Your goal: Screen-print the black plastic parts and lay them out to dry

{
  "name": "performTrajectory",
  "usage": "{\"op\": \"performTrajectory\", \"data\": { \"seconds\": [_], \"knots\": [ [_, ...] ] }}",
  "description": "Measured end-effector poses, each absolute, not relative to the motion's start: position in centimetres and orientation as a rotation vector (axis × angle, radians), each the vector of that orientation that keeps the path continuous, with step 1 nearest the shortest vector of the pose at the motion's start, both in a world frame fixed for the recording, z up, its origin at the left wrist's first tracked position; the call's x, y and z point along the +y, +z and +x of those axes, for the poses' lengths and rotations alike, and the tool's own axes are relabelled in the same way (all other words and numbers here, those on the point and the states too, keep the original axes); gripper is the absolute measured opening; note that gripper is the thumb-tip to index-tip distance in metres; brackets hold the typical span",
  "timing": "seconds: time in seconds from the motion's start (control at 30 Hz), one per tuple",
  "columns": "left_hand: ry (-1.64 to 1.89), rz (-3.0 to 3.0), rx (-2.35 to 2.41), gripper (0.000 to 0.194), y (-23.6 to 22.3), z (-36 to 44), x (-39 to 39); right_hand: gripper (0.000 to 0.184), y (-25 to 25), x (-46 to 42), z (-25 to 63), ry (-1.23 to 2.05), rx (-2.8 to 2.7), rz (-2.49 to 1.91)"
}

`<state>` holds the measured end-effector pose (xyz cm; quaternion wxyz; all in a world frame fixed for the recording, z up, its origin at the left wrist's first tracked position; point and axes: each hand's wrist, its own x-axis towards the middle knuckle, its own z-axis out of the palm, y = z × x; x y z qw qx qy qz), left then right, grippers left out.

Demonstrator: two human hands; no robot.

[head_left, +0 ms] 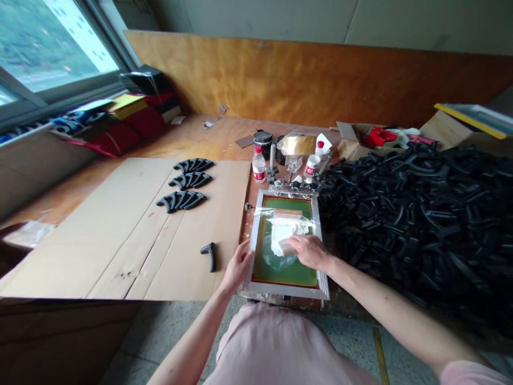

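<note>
A screen printing frame (323, 278) with a silver metal border and a green mesh lies in front of me. My left hand (239, 263) holds the frame's left border near the front corner. Over the mesh, my right hand (310, 251) is closed on a small squeegee (286, 246), its edge against white ink (281, 230). A wooden-handled bar (287, 213) lies behind the ink, partly under clear film. Hinge clamps (296, 184) hold the frame's far end. One black curved plastic part (210, 256) lies on the cardboard, left of my left hand.
Three rows of black parts (182, 201) lie on a cardboard sheet (132, 224). A large heap of black parts (412, 214) is at right. Behind the frame stand a red-capped bottle (259, 167), a black jar (263, 143) and a tape roll (298, 145).
</note>
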<state>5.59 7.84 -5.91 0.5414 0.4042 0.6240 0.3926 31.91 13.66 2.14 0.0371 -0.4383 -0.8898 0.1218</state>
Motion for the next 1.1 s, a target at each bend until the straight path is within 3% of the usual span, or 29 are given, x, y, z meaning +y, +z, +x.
{"op": "performTrajectory", "data": {
  "seconds": [0.07,0.2,0.37,0.5,0.67,0.8,0.93,1.1],
  "knots": [
    [0.947,0.93,1.479,0.066,-5.7,5.7,7.8,0.027,2.6,13.5,32.7,0.458,-2.817,-1.202],
    [0.972,0.889,1.432,0.068,-5.0,5.9,7.9,0.012,3.0,14.3,32.4,0.414,-2.707,-1.275],
    [0.978,0.83,1.414,0.07,-4.6,6.0,7.9,0.029,0.9,12.2,32.1,0.331,-2.672,-1.209],
    [0.963,0.813,1.417,0.072,-3.6,5.9,7.8,0.02,1.8,13.3,32.0,0.424,-2.59,-1.263],
    [0.929,0.839,1.346,0.074,1.1,5.2,8.2,0.06,6.2,19.4,32.1,0.263,-2.233,-1.563],
    [1.097,0.804,1.263,0.057,5.9,5.3,10.2,0.051,7.8,22.3,37.2,0.169,-1.769,-1.682],
    [1.387,0.908,1.061,0.054,10.7,6.6,14.3,0.046,4.2,21.2,40.9,0.328,-1.585,-1.906],
    [1.426,0.987,0.928,0.061,14.2,8.2,18.1,0.033,-2.5,16.1,36.5,0.472,-2.13,-1.798]
  ]
}}
